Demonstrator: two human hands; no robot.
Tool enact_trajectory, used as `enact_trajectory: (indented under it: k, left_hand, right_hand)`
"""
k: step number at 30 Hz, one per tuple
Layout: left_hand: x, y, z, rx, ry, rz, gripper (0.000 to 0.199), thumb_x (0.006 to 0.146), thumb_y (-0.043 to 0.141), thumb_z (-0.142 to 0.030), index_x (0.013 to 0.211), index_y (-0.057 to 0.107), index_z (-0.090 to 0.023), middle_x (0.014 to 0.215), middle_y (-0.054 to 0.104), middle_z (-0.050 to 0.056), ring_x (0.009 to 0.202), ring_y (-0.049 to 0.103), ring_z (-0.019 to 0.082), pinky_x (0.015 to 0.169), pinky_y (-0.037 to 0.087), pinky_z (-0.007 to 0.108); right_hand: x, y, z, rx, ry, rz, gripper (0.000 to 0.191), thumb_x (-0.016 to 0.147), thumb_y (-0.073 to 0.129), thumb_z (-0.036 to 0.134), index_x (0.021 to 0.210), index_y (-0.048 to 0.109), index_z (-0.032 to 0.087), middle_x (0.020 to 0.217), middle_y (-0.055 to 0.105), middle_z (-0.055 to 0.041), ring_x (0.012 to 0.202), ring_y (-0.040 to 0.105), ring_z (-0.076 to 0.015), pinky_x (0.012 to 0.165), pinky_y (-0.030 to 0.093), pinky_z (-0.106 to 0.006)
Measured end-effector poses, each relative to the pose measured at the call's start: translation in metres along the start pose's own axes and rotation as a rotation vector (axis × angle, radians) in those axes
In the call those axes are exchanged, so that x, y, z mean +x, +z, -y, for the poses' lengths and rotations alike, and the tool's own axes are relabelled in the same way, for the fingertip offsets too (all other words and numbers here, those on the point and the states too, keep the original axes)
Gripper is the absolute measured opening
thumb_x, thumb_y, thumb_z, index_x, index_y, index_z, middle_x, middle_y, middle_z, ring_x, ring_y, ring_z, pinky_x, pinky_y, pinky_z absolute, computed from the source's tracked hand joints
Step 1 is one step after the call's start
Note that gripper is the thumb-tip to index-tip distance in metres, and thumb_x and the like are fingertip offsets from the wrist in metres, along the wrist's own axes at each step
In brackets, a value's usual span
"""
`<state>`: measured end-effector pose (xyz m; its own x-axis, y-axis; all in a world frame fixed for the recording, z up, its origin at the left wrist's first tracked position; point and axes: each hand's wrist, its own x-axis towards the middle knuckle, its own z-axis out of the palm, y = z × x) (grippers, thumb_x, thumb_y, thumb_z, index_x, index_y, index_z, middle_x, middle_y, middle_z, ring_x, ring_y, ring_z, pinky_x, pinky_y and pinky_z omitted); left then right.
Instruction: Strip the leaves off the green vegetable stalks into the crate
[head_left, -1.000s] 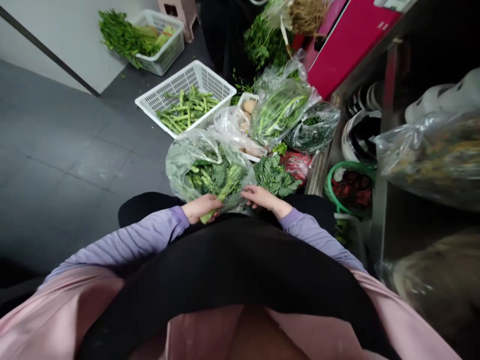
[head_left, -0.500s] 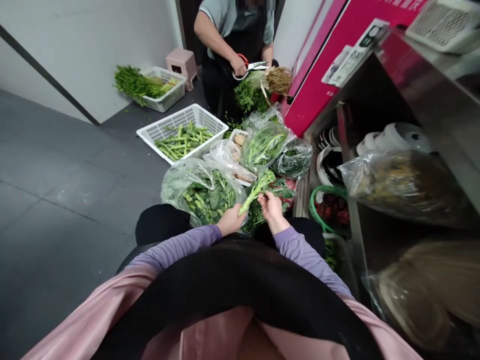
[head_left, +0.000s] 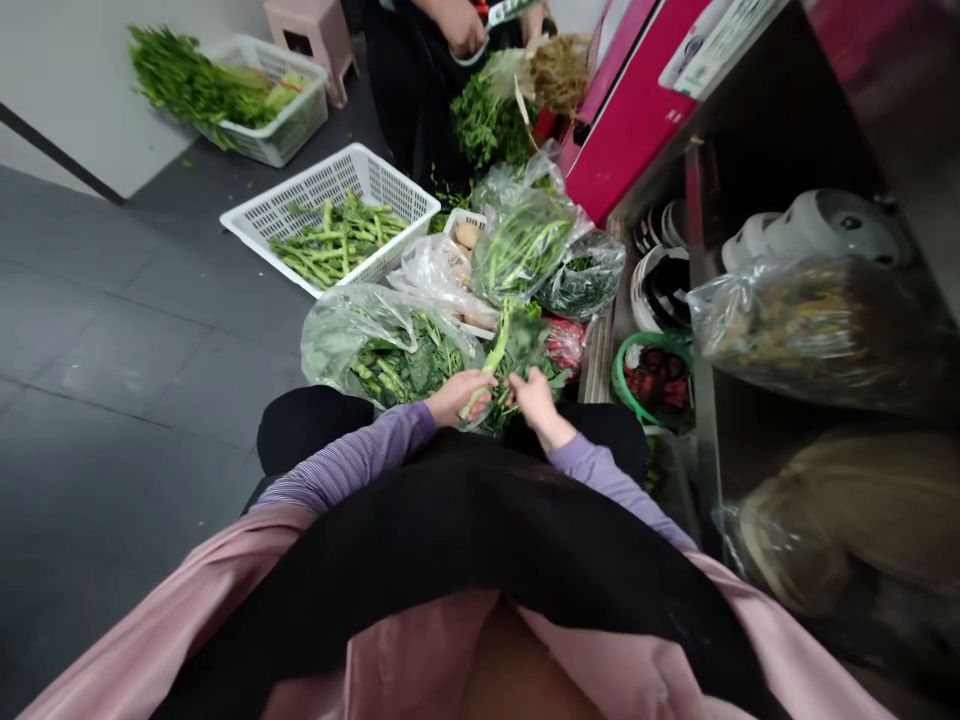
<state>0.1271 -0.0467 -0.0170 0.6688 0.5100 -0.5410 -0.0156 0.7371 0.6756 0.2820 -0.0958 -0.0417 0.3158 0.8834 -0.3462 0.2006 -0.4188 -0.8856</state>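
Note:
My left hand (head_left: 457, 396) is closed around the lower end of a pale green vegetable stalk (head_left: 496, 350), which tilts up and away from me. Just to its right, my right hand (head_left: 535, 398) is pinched shut on a dark green leaf (head_left: 528, 342) beside the stalk. Whether that leaf is still joined to the stalk I cannot tell. Close to my left hand lies an open clear plastic bag (head_left: 334, 335) with leafy green stalks (head_left: 412, 365) in it. More loose leaves lie below my hands, partly hidden by them.
A white slotted basket (head_left: 247, 225) holds trimmed stalks. Bagged greens (head_left: 525, 250) and potatoes (head_left: 469, 235) lie ahead. Opposite, a co-worker's hand (head_left: 461, 25) holds scissors near rooted greens. A metal shelf (head_left: 701, 330) and a green basket (head_left: 621, 385) bound the right side.
My view has tipped downward. The stalk in my left hand has turned more upright, and my right hand has come down beside it, with a leaf now in its fingers.

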Motion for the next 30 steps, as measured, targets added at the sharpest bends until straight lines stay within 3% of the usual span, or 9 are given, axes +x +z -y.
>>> enact_trajectory:
  k: [3, 5, 10, 12, 15, 18, 22, 27, 30]
  left_hand:
    - [-0.007, -0.004, 0.003, -0.016, 0.027, 0.154, 0.030, 0.084, 0.055, -0.045, 0.091, 0.050, -0.017, 0.047, 0.041, -0.007, 0.032, 0.038, 0.008, 0.033, 0.029, 0.019]
    - [-0.012, -0.006, 0.007, -0.026, 0.054, 0.220, 0.035, 0.082, 0.057, -0.049, 0.092, 0.049, -0.017, 0.047, 0.041, -0.007, 0.034, 0.040, 0.008, 0.035, 0.032, 0.019]
    - [-0.017, -0.007, 0.010, 0.008, 0.027, 0.249, 0.039, 0.077, 0.065, -0.049, 0.093, 0.048, -0.018, 0.050, 0.044, -0.008, 0.036, 0.041, 0.007, 0.035, 0.033, 0.019]
    - [-0.018, -0.005, 0.010, 0.103, 0.042, 0.203, 0.040, 0.074, 0.069, -0.047, 0.091, 0.049, -0.017, 0.052, 0.046, -0.007, 0.036, 0.041, 0.007, 0.034, 0.032, 0.019]
    - [-0.018, 0.001, 0.013, 0.229, 0.127, 0.076, 0.041, 0.076, 0.066, -0.050, 0.091, 0.050, -0.016, 0.049, 0.046, -0.008, 0.032, 0.039, 0.006, 0.032, 0.029, 0.018]
    - [-0.020, 0.005, 0.019, 0.273, 0.173, -0.003, 0.042, 0.076, 0.064, -0.052, 0.089, 0.049, -0.016, 0.048, 0.046, -0.008, 0.031, 0.039, 0.006, 0.031, 0.028, 0.017]
    - [-0.023, 0.008, 0.023, 0.089, 0.133, 0.083, 0.040, 0.077, 0.062, -0.051, 0.090, 0.048, -0.017, 0.049, 0.046, -0.008, 0.030, 0.038, 0.006, 0.030, 0.028, 0.017]
    - [-0.021, -0.001, 0.007, -0.307, -0.015, 0.157, 0.037, 0.089, 0.040, -0.054, 0.085, 0.045, -0.018, 0.047, 0.033, -0.008, 0.029, 0.026, 0.005, 0.028, 0.022, 0.016]
    - [-0.022, -0.009, -0.004, -0.367, -0.057, 0.199, 0.040, 0.093, 0.031, -0.054, 0.082, 0.045, -0.018, 0.046, 0.027, -0.008, 0.028, 0.018, 0.004, 0.027, 0.014, 0.015]
  right_hand:
    - [0.041, -0.025, -0.003, 0.003, 0.321, 0.018, 0.014, 0.078, 0.064, 0.025, 0.082, 0.054, 0.016, 0.062, 0.060, -0.0012, 0.044, 0.050, -0.0097, 0.048, 0.050, -0.027]
    - [0.057, -0.036, 0.000, -0.024, 0.408, 0.044, 0.024, 0.069, 0.075, 0.027, 0.078, 0.055, 0.015, 0.058, 0.059, -0.0013, 0.046, 0.052, -0.0106, 0.047, 0.048, -0.025]
    - [0.049, -0.024, 0.029, 0.289, 0.161, 0.053, 0.040, 0.077, 0.059, 0.057, 0.086, 0.058, 0.017, 0.070, 0.063, -0.0023, 0.052, 0.055, -0.0093, 0.044, 0.042, -0.020]
    - [0.041, -0.013, 0.041, 0.413, 0.030, 0.064, 0.040, 0.076, 0.060, 0.058, 0.083, 0.056, 0.018, 0.066, 0.061, 0.0006, 0.047, 0.050, -0.0071, 0.040, 0.037, -0.018]
    - [0.035, 0.000, 0.050, 0.462, -0.077, -0.090, 0.036, 0.076, 0.063, 0.052, 0.071, 0.048, 0.020, 0.049, 0.048, 0.0067, 0.037, 0.036, -0.0055, 0.035, 0.026, -0.019]
    - [0.033, 0.008, 0.050, 0.573, -0.080, -0.239, 0.034, 0.082, 0.056, 0.051, 0.071, 0.039, 0.023, 0.044, 0.038, 0.0098, 0.036, 0.033, -0.0068, 0.035, 0.025, -0.019]
    - [0.019, 0.022, 0.051, 0.664, -0.063, -0.351, 0.033, 0.085, 0.051, 0.049, 0.071, 0.033, 0.024, 0.045, 0.034, 0.0107, 0.037, 0.034, -0.0068, 0.038, 0.030, -0.020]
    - [-0.004, 0.034, 0.047, 0.457, -0.172, -0.211, 0.025, 0.084, 0.053, 0.043, 0.073, 0.045, 0.022, 0.051, 0.047, 0.0055, 0.046, 0.049, -0.0086, 0.050, 0.043, -0.022]
    - [0.011, 0.014, 0.035, 0.328, -0.017, -0.193, 0.023, 0.085, 0.053, 0.041, 0.074, 0.047, 0.021, 0.050, 0.048, 0.0051, 0.041, 0.045, -0.0087, 0.046, 0.042, -0.023]
